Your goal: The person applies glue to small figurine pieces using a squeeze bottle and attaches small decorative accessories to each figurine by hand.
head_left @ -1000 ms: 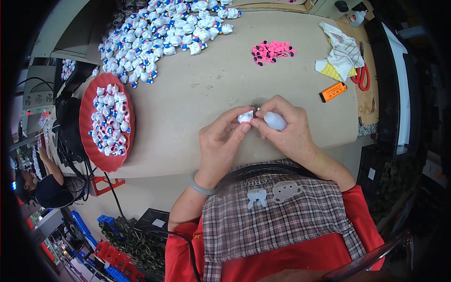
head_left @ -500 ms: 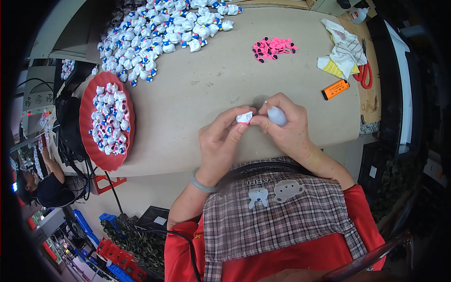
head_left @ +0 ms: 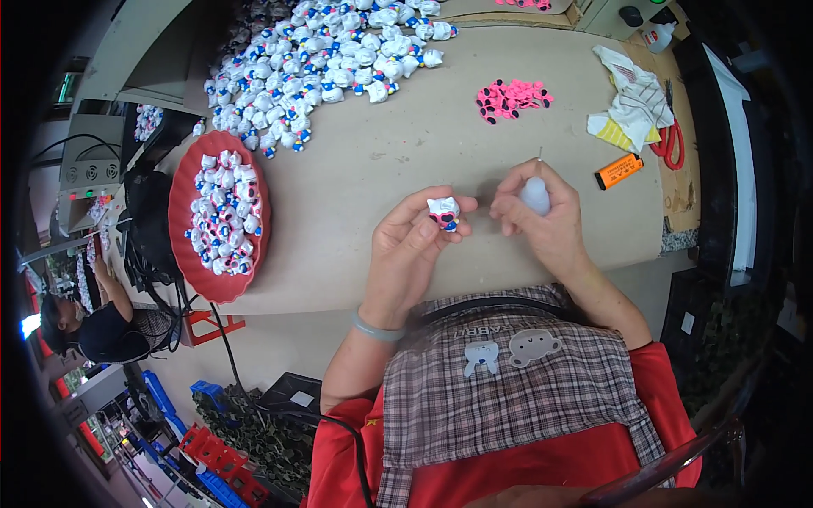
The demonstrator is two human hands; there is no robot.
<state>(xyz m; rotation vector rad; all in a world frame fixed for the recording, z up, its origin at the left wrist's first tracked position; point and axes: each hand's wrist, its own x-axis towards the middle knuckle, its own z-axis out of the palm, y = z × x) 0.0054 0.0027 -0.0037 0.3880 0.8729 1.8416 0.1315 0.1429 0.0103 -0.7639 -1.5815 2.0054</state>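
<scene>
Between the thumb and fingers of my left hand (head_left: 396,254) is a small white figurine (head_left: 443,207) with pink-rimmed dark glasses on its face and a bit of blue below. My right hand (head_left: 555,233) grips a small translucent squeeze bottle (head_left: 534,196) against the palm; a thin needle tip sticks up beyond the fingers. The two hands are a short way apart over the table's near part. Past them lies a little heap of pink pieces with dark lenses (head_left: 512,100).
A red scalloped bowl (head_left: 179,212) of figurines stands at left. Behind it spreads a large pile of white-and-blue figurines (head_left: 322,72). At right lie an orange oblong object (head_left: 619,171), a cloth (head_left: 633,95) and red-handled scissors (head_left: 670,146). Another person (head_left: 93,326) works at far left.
My right hand with the bottle has drawn away to the right from the figurine. The figurine has turned, and its pink glasses now show. The whole view has shifted slightly.
</scene>
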